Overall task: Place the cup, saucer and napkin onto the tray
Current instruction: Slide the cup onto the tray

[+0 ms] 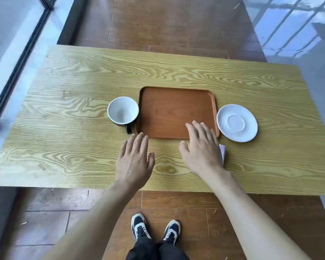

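Note:
A brown wooden tray [169, 102] lies bare in the middle of the table. A cup [123, 112], white inside and dark outside, stands upright against the tray's left edge, its handle pointing toward me. A white saucer [237, 122] lies just right of the tray. Only a pale corner of the napkin [222, 151] shows, under my right hand. My left hand [134, 162] hovers flat and open below the tray's near-left corner. My right hand [203, 149] is spread open over the tray's near-right corner, covering most of the napkin.
The light wood-grain table [83, 87] stands on a brown plank floor. Its near edge runs just above my shoes [155, 227]. A dark window frame [21, 53] runs along the left side.

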